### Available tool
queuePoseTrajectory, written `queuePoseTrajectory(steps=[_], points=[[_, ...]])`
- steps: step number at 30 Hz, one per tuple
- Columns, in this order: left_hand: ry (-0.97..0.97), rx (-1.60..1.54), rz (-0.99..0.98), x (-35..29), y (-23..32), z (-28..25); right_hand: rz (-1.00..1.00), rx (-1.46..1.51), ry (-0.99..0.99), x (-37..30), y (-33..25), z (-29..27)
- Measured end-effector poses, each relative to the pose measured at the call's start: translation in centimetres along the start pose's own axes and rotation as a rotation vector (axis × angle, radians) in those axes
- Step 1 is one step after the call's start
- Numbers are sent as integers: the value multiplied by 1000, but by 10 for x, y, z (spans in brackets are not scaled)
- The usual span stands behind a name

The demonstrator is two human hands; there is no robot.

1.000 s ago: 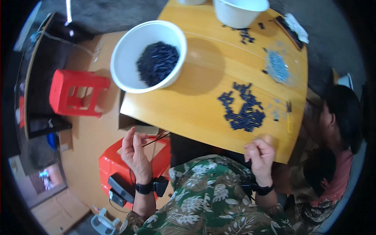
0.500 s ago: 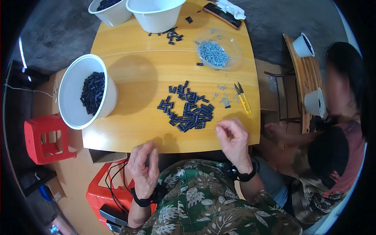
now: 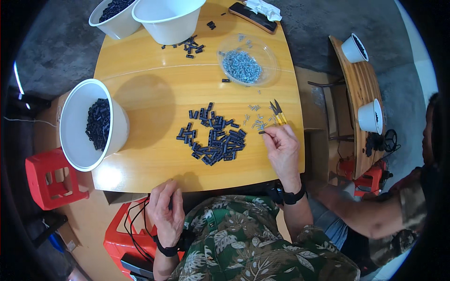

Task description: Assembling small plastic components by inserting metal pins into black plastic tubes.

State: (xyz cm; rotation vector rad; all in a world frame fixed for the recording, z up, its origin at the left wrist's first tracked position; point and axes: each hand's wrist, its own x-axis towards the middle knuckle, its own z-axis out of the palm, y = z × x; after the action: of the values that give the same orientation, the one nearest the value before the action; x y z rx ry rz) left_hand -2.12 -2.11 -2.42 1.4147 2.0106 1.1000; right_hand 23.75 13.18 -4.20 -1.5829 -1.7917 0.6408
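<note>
Near the right edge of the table, my right hand (image 3: 283,149) is closed in a pinch, with a small black plastic piece (image 3: 262,132) at its fingertips. It is close to the loose silver screws (image 3: 258,124) and partly covers the yellow-handled thread snips (image 3: 278,112), whose blades point away. My left hand (image 3: 166,210) rests at the front table edge, fingers curled in; what they hold, if anything, is hidden. Between and beyond my hands lies a pile of short black plastic pieces (image 3: 219,143).
A white bucket (image 3: 119,122) of black pieces stands at left; more white buckets (image 3: 169,29) stand at the far edge. A clear dish (image 3: 269,70) holds many silver screws. A phone (image 3: 253,18) lies beyond it under tissue. At right sits another person (image 3: 375,213), near a wooden bench (image 3: 358,89).
My right hand has moved forward, over the snips' handles, and a black piece now shows at its fingertips. My left hand stays by the edge. The other person has shifted; the whole view has moved slightly.
</note>
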Motion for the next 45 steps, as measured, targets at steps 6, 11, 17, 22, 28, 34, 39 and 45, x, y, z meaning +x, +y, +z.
queuePoseTrajectory(steps=[6, 11, 17, 22, 28, 34, 39, 45], points=[[-21, 7, -2, 0, 1, -2, -13, 9, -12, 0, -2, 1], [-49, -40, -45, 1, 6, -5, -44, -19, -73, -11, -17, 0], [-89, -67, 105, -2, 13, -8, 1, -51, -118, -27, -26, 9], [-258, -122, 303, 4, 34, -16, -46, -54, -114, -30, -22, 11], [-313, -136, 704, 17, 67, -19, -18, -53, -55, -12, -28, 5], [5, -563, 601, -7, 115, 16, -166, -60, -35, 13, -26, 13], [-10, -493, 935, 3, 109, 28, -225, -112, -51, 19, -27, 22], [-216, -633, 761, 8, 127, 0, -310, -196, -67, 27, -26, 21]])
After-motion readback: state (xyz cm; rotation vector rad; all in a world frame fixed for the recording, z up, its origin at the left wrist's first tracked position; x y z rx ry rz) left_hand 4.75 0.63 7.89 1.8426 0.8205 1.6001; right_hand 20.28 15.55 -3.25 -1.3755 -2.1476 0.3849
